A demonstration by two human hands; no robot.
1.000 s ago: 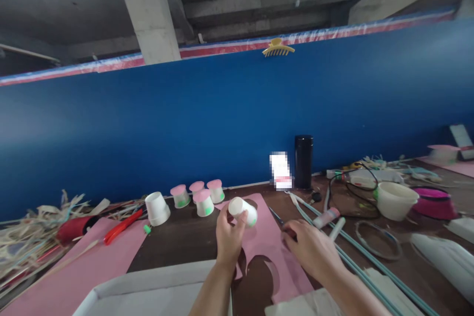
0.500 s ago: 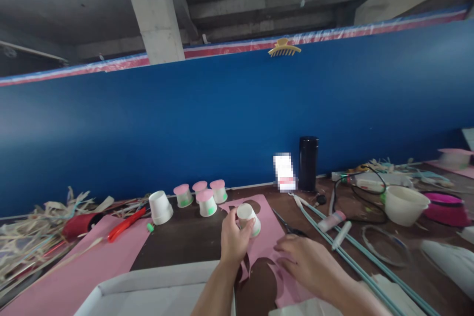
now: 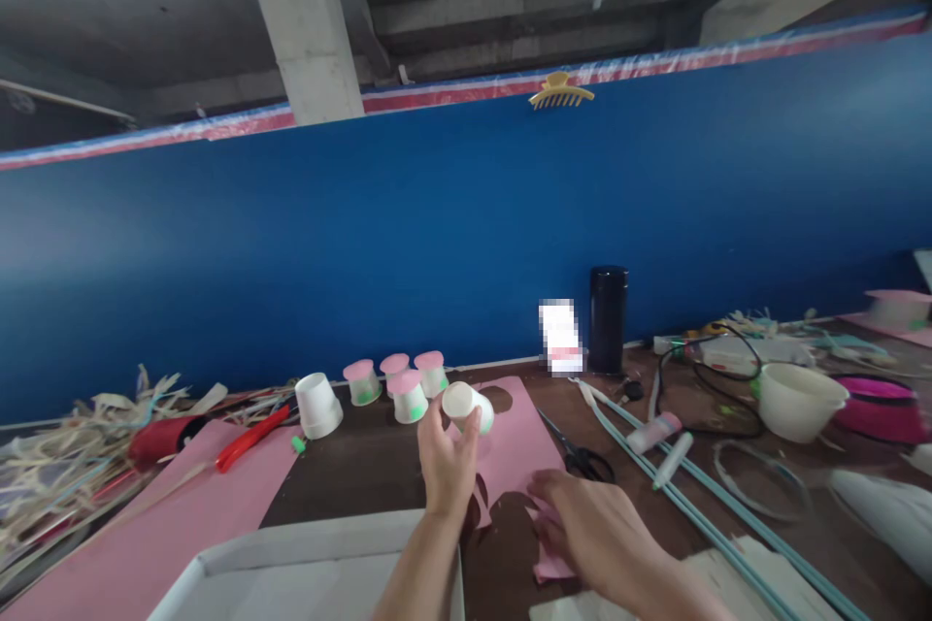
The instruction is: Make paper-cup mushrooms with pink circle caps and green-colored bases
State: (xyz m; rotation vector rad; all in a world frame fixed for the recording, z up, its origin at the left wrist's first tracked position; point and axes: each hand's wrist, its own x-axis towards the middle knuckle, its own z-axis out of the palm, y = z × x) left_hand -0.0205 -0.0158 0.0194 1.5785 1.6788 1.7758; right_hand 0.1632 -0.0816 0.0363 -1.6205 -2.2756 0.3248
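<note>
A small white paper cup (image 3: 481,413) is tipped over in my left hand (image 3: 448,471), with its round base turned up toward me. Thumb and fingers are wrapped around its side. Beneath and beside it lies a pink paper sheet (image 3: 514,451) with round holes cut out. My right hand (image 3: 593,524) has bent fingers on the near end of this sheet, where the paper is gathered and folded; the fingertips are partly hidden. Just beyond that hand, black-handled scissors (image 3: 582,461) lie on the table.
Several cups topped with pink discs (image 3: 408,383) stand toward the wall, beside a plain white cup (image 3: 318,406). A white tray (image 3: 327,539) is near me, and red-handled pliers (image 3: 251,440) lie left. A black flask (image 3: 608,320), cords (image 3: 648,456) and a bowl (image 3: 797,403) occupy the right.
My left hand has moved slightly left and away from me, tilting the cup further. My right hand has shifted a little left, bunching the near pink paper and uncovering the scissor handles.
</note>
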